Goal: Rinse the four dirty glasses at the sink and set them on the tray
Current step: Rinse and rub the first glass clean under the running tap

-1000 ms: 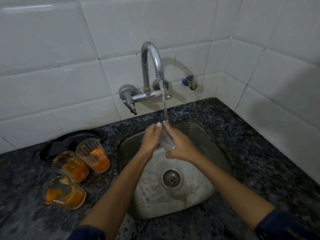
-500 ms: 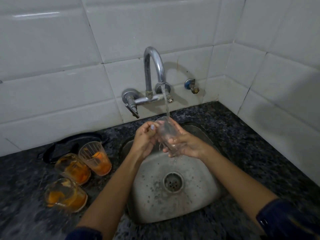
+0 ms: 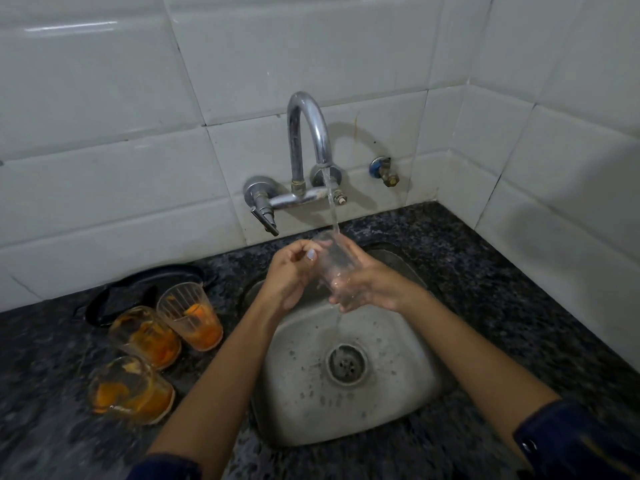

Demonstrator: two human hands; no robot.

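Clear glass [image 3: 333, 263] is held over the sink [image 3: 408, 403], under the running stream from the tap [image 3: 309, 133]. Mouth points up and slightly toward the wall, base down toward the drain; long axis tilted, not upright. Right hand [image 3: 369, 284] wraps the lower body and base from the right, fingers curled round it, so this grip is closed on the glass. Left hand [image 3: 294, 273] sits at the upper rim on the left side, fingers curled at the rim; whether they reach inside the mouth I cannot tell. Both grips touch the glass; the right one seems to carry it.

Three dirty glasses [image 3: 188, 315] with orange residue stand on the desk [image 3: 502, 306] left of the sink, clustered close together. Dark tray [image 3: 114, 299] lies just behind them by the wall, with no glass on it.

Judgement: rinse of the first glass under way, three left. Key relation for the next move: the tray lies to the left of the held glass, beyond the dirty ones, and the left hand is nearer that side. The carry likely has to pass over or behind the cluster; knocking those glasses is the risk, plus a wet, slippery grip.
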